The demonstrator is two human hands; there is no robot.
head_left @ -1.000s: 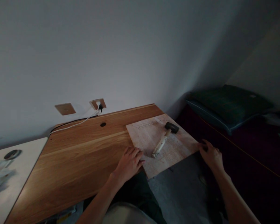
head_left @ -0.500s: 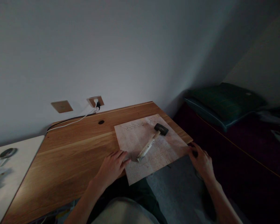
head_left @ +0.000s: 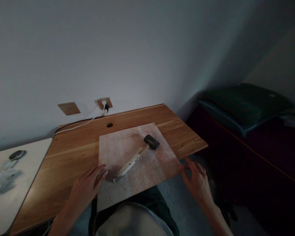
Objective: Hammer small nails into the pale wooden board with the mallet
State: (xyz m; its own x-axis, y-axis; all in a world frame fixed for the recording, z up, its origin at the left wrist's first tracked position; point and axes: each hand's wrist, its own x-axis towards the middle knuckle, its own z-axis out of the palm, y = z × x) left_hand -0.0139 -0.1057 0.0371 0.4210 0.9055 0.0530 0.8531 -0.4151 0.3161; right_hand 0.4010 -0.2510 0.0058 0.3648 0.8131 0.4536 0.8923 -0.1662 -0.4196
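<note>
The biggest thing I have in view is the long brown wooden desk [head_left: 71, 154], set against a pale grey wall [head_left: 127, 49] that carries two tan square wall plates [head_left: 69, 108], one with a white cable [head_left: 85, 123] plugged in and trailing along the desk's back edge. To the right, well apart from the desk, sits a dark green flat cushion [head_left: 243, 105] on a dark red surface; that corner is dim and I cannot make out more. At the far left lies a white tabletop [head_left: 27, 157] with blurred grey objects on it. On the desk rests a pale pinkish square board [head_left: 149, 167], its near edge overhanging the desk's front above my lap. A black-headed mallet with a pale wooden handle [head_left: 135, 158] lies diagonally across the board, head toward the wall, handle end toward the near left. My left hand [head_left: 86, 188] lies flat on the desk at the board's left edge, fingers spread and touching it, just beside the handle's end. My right hand [head_left: 198, 183] is open at the board's near right corner, fingertips at its edge, clasping nothing as far as I can tell.
</note>
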